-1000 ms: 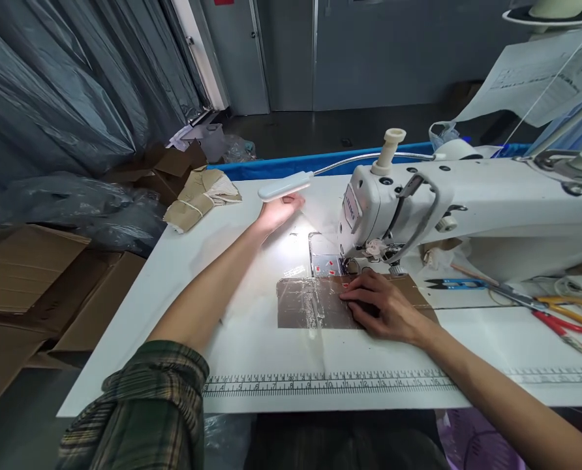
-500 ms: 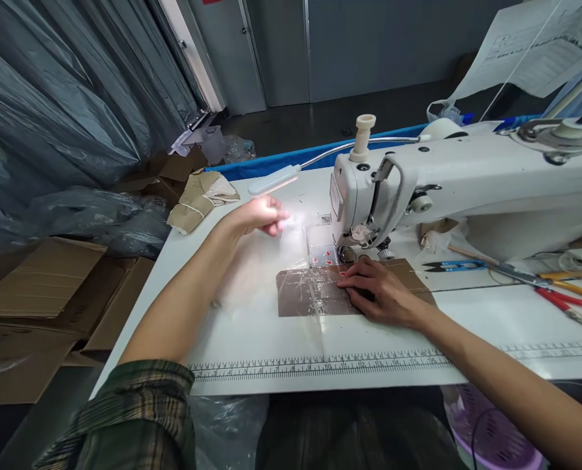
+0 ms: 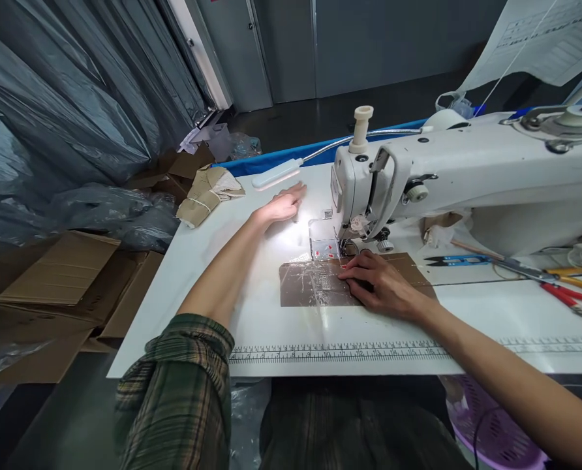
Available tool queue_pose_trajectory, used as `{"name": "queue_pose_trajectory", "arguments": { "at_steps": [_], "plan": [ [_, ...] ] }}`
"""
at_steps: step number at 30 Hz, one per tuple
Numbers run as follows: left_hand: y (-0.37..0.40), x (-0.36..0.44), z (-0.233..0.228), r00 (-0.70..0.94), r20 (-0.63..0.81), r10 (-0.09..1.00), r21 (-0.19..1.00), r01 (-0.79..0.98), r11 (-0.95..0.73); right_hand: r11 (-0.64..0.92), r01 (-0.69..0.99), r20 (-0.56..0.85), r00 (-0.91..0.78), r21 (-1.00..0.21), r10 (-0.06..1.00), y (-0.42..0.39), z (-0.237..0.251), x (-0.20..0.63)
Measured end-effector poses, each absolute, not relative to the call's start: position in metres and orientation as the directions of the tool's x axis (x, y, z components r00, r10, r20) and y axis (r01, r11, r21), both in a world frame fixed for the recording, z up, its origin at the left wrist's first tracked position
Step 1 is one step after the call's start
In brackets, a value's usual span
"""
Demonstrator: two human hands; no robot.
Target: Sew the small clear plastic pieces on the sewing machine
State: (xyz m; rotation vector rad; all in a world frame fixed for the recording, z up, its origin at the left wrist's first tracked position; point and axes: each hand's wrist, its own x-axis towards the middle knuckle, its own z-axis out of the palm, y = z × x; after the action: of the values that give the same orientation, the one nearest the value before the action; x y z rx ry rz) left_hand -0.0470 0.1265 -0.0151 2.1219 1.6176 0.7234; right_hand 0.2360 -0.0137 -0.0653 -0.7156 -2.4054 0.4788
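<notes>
My left hand (image 3: 284,203) reaches across the white table near the lamp head, fingers stretched forward and apparently holding nothing. My right hand (image 3: 379,281) rests on a flat brown sheet (image 3: 295,287), its bent fingertips holding it beside the needle area of the white sewing machine (image 3: 352,189). Glossy clear plastic film (image 3: 323,284) lies over the left part of the sheet. The sheet's back edge meets the presser foot, partly hidden by the machine head and my fingers. Small red marks show on the needle plate (image 3: 324,250).
A lamp (image 3: 277,173) on a bendable neck hangs over the table. Blue thread snips (image 3: 460,260) and red-handled scissors (image 3: 569,294) lie at right. A ruler strip (image 3: 320,353) runs along the front edge. A tied beige bundle (image 3: 205,197) sits back left; cardboard boxes (image 3: 61,267) stand beside the table.
My left hand has moved forward and right, its fingers opening out from a curled pose. My right hand stays on the brown sheet. The camera view has shifted slightly.
</notes>
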Motion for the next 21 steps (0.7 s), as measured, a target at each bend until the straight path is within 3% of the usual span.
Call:
{"name": "queue_pose_trajectory", "arguments": {
  "at_steps": [6,10,13,16,21],
  "plan": [
    [0.11,-0.068,-0.004,0.213,0.283,0.935,0.442,0.836,-0.325,0.809,0.358,0.454,-0.689,-0.466,0.566,-0.013,-0.067,0.236],
    [0.066,-0.061,0.009,0.34,0.33,0.881,0.401,0.795,-0.456,0.802,0.347,0.454,-0.684,-0.487,0.572,-0.014,-0.067,0.237],
    [0.029,-0.045,0.013,0.459,0.312,0.832,0.37,0.748,-0.551,0.747,0.343,0.46,-0.619,-0.57,0.636,-0.013,-0.066,0.239],
    [0.0,-0.028,0.007,0.577,0.285,0.765,0.4,0.654,-0.642,0.674,0.357,0.469,-0.51,-0.647,0.721,-0.011,-0.063,0.241],
    [-0.01,-0.01,-0.023,0.71,0.179,0.681,0.486,0.539,-0.688,0.625,0.362,0.459,-0.448,-0.691,0.767,-0.009,-0.057,0.242]
  ]
}}
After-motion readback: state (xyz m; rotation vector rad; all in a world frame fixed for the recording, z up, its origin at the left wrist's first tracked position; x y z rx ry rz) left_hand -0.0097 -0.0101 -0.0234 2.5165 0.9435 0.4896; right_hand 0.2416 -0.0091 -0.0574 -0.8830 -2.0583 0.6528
